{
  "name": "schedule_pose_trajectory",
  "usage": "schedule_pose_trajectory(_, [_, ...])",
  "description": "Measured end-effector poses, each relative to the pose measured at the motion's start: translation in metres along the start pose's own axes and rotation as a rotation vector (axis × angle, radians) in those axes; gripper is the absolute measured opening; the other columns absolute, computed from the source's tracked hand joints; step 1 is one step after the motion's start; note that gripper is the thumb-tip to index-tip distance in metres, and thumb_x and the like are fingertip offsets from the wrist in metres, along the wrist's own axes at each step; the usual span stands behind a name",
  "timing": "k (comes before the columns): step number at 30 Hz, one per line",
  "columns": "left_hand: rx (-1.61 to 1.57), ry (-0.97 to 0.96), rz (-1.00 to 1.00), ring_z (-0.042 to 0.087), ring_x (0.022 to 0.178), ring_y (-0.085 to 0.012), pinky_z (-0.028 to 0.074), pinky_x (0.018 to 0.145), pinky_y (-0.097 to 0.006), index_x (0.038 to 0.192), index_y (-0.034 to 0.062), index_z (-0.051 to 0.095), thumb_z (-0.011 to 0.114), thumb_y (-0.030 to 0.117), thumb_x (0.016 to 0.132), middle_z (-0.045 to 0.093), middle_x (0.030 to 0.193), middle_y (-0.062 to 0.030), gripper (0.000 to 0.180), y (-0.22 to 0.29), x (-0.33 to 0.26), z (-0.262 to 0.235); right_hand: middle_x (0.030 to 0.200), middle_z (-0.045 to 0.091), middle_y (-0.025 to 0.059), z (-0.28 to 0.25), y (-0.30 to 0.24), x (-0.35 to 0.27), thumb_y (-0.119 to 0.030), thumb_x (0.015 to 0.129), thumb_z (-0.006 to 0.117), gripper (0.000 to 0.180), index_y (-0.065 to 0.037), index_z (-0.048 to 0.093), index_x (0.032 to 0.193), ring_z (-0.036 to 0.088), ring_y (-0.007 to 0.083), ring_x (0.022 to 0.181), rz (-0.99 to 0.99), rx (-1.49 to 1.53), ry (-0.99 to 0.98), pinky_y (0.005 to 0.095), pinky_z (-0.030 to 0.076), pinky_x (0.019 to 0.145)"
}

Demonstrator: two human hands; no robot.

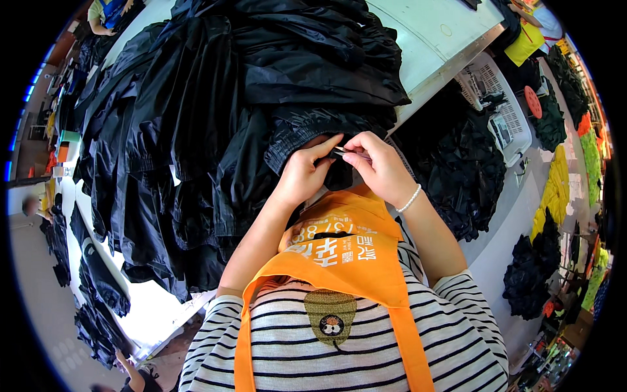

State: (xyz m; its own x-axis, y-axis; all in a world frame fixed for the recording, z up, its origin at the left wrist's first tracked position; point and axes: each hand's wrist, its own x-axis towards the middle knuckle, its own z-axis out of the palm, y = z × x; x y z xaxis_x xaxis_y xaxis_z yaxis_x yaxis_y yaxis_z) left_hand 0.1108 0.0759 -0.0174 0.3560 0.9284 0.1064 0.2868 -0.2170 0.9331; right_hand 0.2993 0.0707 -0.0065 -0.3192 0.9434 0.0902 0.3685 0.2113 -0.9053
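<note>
Close in front of me, my left hand (307,171) pinches the edge of a black garment (297,138) with an elastic, gathered band. Its index finger stretches along the cloth towards my other hand. My right hand (384,168), with a white beaded bracelet on the wrist, grips a small slim metal tool (358,155) that looks like thread snips. The tool's tip meets the dark fabric between both hands. Folds and fingers hide the exact spot it touches.
A big heap of black garments (196,98) covers the pale table (428,29) ahead and to the left. More dark garments (457,170) lie low on the right, beside a white plastic basket (516,124). Yellow cloth (555,189) lies farther right. Other people work at the edges.
</note>
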Motion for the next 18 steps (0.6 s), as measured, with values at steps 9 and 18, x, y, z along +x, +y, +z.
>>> schedule_pose_trajectory(9, [0.052, -0.009, -0.02, 0.061, 0.105, -0.0225, 0.044, 0.094, -0.028, 0.125, -0.0009, 0.058, 0.057, -0.01, 0.078, 0.064, 0.111, -0.0161, 0.048, -0.001, -0.004, 0.0, 0.081, 0.059, 0.0085, -0.005, -0.004, 0.0, -0.012, 0.089, 0.063, 0.013, -0.002, 0.057, 0.095, 0.057, 0.0167, 0.068, 0.05, -0.037, -0.018, 0.0279, 0.046, 0.063])
schedule_pose_trajectory(18, [-0.172, 0.078, 0.001, 0.056, 0.109, -0.0145, 0.04, 0.099, -0.027, 0.135, -0.0008, 0.049, 0.059, -0.006, 0.084, 0.063, 0.118, -0.0102, 0.053, -0.007, -0.003, -0.006, 0.08, 0.054, 0.0006, 0.017, 0.012, 0.002, -0.002, 0.08, 0.072, 0.016, 0.0, 0.062, 0.092, 0.048, 0.0063, 0.067, -0.086, 0.238, 0.135, 0.0203, 0.04, 0.061])
